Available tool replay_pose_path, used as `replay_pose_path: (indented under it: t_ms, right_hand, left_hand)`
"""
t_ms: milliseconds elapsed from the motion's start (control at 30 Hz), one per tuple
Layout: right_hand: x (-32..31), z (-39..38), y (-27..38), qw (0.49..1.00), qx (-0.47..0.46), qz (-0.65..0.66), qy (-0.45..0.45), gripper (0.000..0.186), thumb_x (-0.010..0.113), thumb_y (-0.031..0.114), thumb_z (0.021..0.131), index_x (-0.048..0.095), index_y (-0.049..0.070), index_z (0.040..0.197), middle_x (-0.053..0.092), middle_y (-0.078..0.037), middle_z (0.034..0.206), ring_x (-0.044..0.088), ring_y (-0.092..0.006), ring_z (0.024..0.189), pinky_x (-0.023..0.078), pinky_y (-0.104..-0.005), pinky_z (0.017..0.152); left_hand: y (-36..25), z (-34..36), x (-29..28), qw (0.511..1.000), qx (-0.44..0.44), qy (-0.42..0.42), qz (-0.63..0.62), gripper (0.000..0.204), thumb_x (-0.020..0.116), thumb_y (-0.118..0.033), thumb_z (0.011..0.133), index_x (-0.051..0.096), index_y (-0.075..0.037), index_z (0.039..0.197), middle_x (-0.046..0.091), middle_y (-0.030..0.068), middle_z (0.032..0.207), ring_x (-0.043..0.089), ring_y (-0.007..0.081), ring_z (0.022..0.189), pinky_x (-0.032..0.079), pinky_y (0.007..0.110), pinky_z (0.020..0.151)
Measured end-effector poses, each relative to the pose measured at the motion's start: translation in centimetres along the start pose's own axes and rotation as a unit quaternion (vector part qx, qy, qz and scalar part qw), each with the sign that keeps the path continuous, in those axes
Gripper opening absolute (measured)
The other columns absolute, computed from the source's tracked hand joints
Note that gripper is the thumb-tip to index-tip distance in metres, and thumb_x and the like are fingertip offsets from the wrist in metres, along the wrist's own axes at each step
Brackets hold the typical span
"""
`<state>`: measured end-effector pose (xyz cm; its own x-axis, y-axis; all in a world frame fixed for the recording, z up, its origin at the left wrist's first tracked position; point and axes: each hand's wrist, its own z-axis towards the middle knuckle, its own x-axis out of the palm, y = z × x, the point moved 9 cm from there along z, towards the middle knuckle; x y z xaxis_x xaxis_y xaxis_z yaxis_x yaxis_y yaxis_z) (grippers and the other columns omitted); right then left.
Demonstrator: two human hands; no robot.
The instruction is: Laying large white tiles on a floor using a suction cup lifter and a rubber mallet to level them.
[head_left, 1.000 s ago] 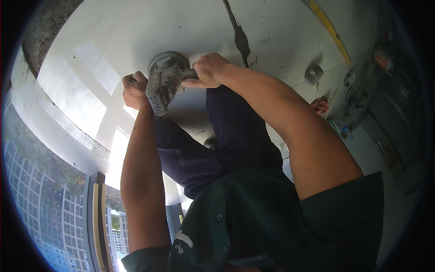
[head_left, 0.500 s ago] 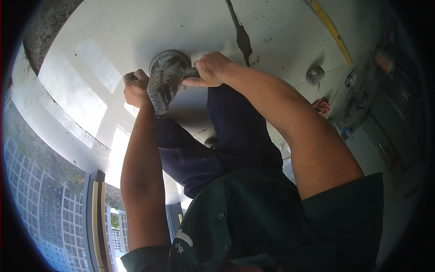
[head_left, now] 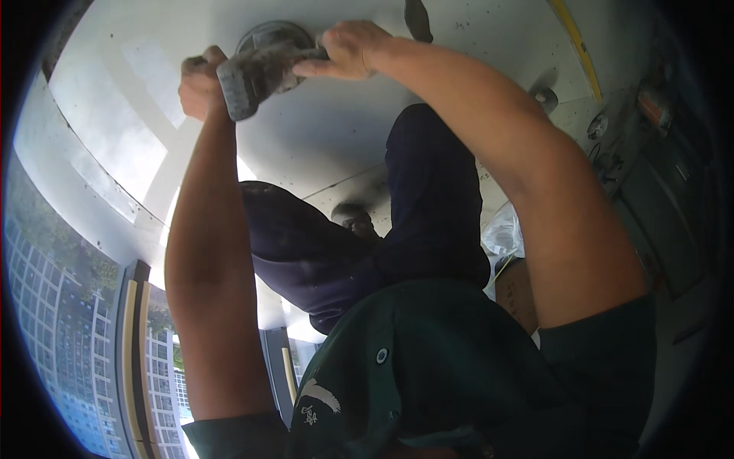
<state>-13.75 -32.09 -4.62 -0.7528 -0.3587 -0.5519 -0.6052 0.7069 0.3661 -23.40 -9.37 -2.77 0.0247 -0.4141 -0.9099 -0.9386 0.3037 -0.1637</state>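
- A broad, glossy, white-grey surface (head_left: 348,145) spreads underneath — a thin dark seam and small dark specks show on it, with bright patches of light across its left part.
- The round grey disc (head_left: 297,32) of a dusty grey power tool (head_left: 248,80) sits against it near the top.
- A dark grey smear (head_left: 417,21) marks it farther right.
- A long, narrow yellow strip (head_left: 579,50) lies at upper right.
- Near the strip's lower end rests a grey, rounded object (head_left: 547,99) — partly hidden.
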Motion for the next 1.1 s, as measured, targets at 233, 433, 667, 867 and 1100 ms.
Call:
replay_pose_path:
  t_ms: [233,433,667,867,1100]
  right_hand:
    - [-3.0,-3.3,4.3,0.996,0.031,-0.002,0.083,0.055,0.062,0.049,0.091,0.073,-0.004,0.100,0.072,-0.017,0.088,0.069,-0.0256,0.082,0.052,-0.0403,0.080]
    - [-1.2,-2.6,1.2,0.995,0.096,-0.026,0.010,0.059,0.067,0.048,0.087,0.071,-0.010,0.101,0.071,-0.022,0.092,0.069,-0.0314,0.088,0.052,-0.0418,0.081]
    - [-0.9,-3.4,1.1,0.999,0.016,0.028,-0.044,0.058,0.064,0.041,0.095,0.065,-0.012,0.118,0.069,-0.026,0.105,0.067,-0.0374,0.098,0.051,-0.0457,0.089]
    - [-0.4,-4.1,1.9,0.995,0.022,0.080,-0.062,0.040,0.063,0.036,0.098,0.066,-0.003,0.103,0.062,-0.017,0.090,0.060,-0.0277,0.083,0.047,-0.0451,0.073]
    - [2.4,-3.1,3.7,0.998,-0.020,0.038,0.040,0.045,0.073,0.036,0.088,0.067,-0.006,0.106,0.070,-0.018,0.095,0.066,-0.0325,0.091,0.052,-0.0444,0.082]
  left_hand:
    - [3.8,4.5,1.3,0.993,0.095,-0.074,-0.016,0.048,0.062,-0.053,0.085,0.076,-0.011,0.103,0.075,0.0144,0.103,0.071,0.0336,0.097,0.053,0.044,0.090]
    - [0.9,2.1,1.5,0.993,0.104,-0.031,-0.035,0.041,0.058,-0.045,0.092,0.075,-0.012,0.110,0.071,0.0192,0.118,0.068,0.0308,0.114,0.052,0.041,0.095]
    - [0.7,2.6,2.5,0.986,0.138,-0.037,-0.083,0.046,0.054,-0.044,0.094,0.073,-0.006,0.112,0.074,0.0192,0.107,0.070,0.0336,0.105,0.053,0.044,0.087]
    - [-1.9,-2.2,4.2,0.966,0.120,0.034,-0.226,0.051,0.054,-0.046,0.095,0.071,-0.003,0.116,0.072,0.0215,0.112,0.068,0.0336,0.110,0.052,0.044,0.090]
    - [-2.2,-6.2,4.5,0.924,0.090,0.085,-0.361,0.057,0.054,-0.049,0.096,0.069,0.000,0.120,0.070,0.0242,0.117,0.065,0.0336,0.116,0.051,0.045,0.094]
